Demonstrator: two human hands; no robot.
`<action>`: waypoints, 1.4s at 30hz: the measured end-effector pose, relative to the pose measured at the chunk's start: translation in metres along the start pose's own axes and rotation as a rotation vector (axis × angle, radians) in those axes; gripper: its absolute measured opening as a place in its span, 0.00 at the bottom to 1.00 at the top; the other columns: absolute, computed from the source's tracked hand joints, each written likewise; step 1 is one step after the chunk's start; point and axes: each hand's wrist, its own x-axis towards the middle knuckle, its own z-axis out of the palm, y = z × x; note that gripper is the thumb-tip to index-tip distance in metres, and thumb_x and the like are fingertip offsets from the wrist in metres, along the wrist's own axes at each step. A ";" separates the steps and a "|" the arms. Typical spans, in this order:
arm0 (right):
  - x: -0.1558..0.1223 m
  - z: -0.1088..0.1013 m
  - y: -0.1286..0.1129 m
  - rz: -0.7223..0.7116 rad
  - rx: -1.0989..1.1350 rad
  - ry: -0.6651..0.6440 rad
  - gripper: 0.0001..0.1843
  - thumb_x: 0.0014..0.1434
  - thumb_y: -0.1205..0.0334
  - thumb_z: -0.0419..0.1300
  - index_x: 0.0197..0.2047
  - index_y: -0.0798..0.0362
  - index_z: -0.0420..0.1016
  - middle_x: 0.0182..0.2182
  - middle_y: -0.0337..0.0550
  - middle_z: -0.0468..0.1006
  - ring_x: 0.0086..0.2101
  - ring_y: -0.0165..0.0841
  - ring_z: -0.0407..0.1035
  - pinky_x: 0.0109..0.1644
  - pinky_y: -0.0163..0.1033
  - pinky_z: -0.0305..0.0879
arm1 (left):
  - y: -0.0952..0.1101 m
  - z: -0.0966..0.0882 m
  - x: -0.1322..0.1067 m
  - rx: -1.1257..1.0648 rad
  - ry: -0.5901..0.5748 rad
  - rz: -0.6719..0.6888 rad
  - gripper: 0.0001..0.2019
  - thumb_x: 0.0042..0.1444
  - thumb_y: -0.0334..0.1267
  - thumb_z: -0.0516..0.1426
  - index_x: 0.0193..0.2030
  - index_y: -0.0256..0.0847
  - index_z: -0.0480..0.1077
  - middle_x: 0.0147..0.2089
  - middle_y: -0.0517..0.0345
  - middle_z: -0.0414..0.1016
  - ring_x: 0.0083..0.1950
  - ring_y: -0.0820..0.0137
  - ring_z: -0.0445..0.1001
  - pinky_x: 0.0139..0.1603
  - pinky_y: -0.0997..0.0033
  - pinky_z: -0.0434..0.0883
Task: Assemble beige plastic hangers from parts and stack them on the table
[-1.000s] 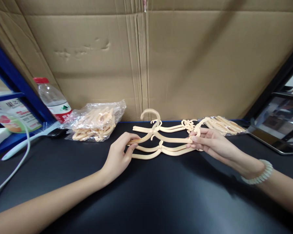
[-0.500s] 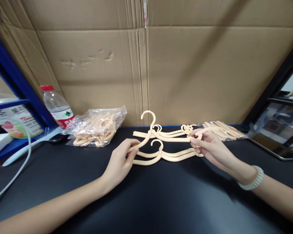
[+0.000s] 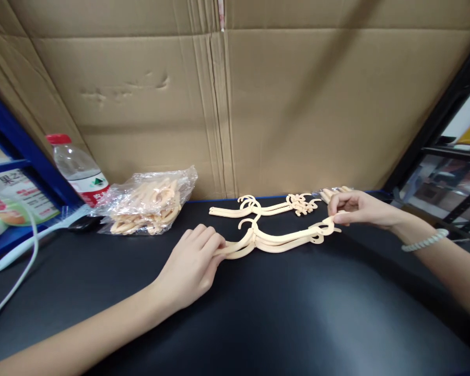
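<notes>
A cream plastic clothes hanger [image 3: 282,238] lies over other hangers of the same kind on the black tabletop [image 3: 282,318]. My left hand [image 3: 194,261] is closed around the left end of the hangers; the tips are hidden in the fingers, so I cannot tell how many it grips. At the far end, my right hand [image 3: 362,210] pinches the rounded, hooked right tip of the upper hanger. Behind them rest more cream hangers [image 3: 235,212], beside a small heap of cream hook-shaped pieces [image 3: 301,203].
To the left lies a clear plastic bag [image 3: 149,201] of cream pieces, with a red-capped bottle [image 3: 78,169] behind it. Another bag [image 3: 329,193] sits partly behind my right hand. A white cable [image 3: 27,277] runs along the left; a cardboard wall [image 3: 297,104] closes the back.
The raised hanger has come down onto the ones on the table. My right hand has moved right and slightly up to the hanger's tip; the left stays at the other end.
</notes>
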 end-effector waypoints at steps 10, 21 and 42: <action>-0.002 0.005 -0.015 0.173 -0.431 -0.299 0.12 0.52 0.52 0.65 0.31 0.52 0.75 0.25 0.39 0.77 0.26 0.32 0.69 0.30 0.36 0.61 | 0.004 0.001 -0.001 0.163 -0.135 0.139 0.08 0.62 0.27 0.46 0.34 0.39 0.63 0.34 0.54 0.67 0.35 0.63 0.63 0.35 0.62 0.56; 0.006 0.017 -0.004 0.074 -0.601 -0.078 0.04 0.49 0.61 0.62 0.26 0.50 0.77 0.22 0.39 0.77 0.24 0.34 0.69 0.28 0.38 0.60 | -0.001 0.008 0.001 0.242 -0.075 0.114 0.11 0.65 0.30 0.44 0.35 0.39 0.65 0.35 0.53 0.68 0.33 0.65 0.65 0.33 0.64 0.61; 0.003 0.112 -0.014 -0.190 -0.790 -0.036 0.40 0.67 0.42 0.44 0.71 0.64 0.46 0.68 0.58 0.45 0.67 0.50 0.40 0.68 0.58 0.46 | -0.017 0.020 -0.001 -0.001 -0.250 -0.096 0.22 0.69 0.37 0.41 0.68 0.40 0.55 0.70 0.48 0.57 0.71 0.58 0.53 0.68 0.43 0.53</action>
